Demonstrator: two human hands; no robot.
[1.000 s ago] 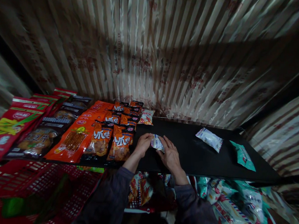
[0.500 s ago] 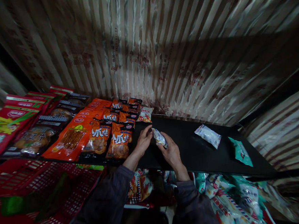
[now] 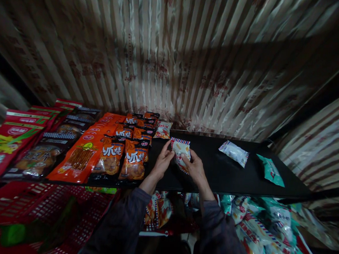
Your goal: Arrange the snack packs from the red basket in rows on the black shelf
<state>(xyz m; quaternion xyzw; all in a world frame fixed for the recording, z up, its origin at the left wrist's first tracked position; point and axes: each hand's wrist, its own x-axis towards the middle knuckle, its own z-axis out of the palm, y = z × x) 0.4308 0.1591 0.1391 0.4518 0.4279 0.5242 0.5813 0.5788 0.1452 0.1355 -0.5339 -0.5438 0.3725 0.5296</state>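
Note:
A small white snack packet (image 3: 181, 150) with a red and blue striped edge is held face up between both my hands, just above the black shelf (image 3: 212, 172). My left hand (image 3: 162, 162) pinches its left edge. My right hand (image 3: 194, 168) grips its right and lower side. Just behind it on the shelf lies a similar small packet (image 3: 162, 130). To the left, rows of orange snack bags (image 3: 133, 161) fill the shelf.
A white packet (image 3: 234, 152) and a green packet (image 3: 270, 171) lie at the shelf's right. Red and dark bags (image 3: 14, 141) cover the far left. A red basket (image 3: 35, 214) sits below left. Several packets (image 3: 261, 230) are heaped below right. A striped curtain hangs behind.
The packet was edge-on and bunched between my hands; it has been turned flat, face up, and lifted slightly farther back on the shelf.

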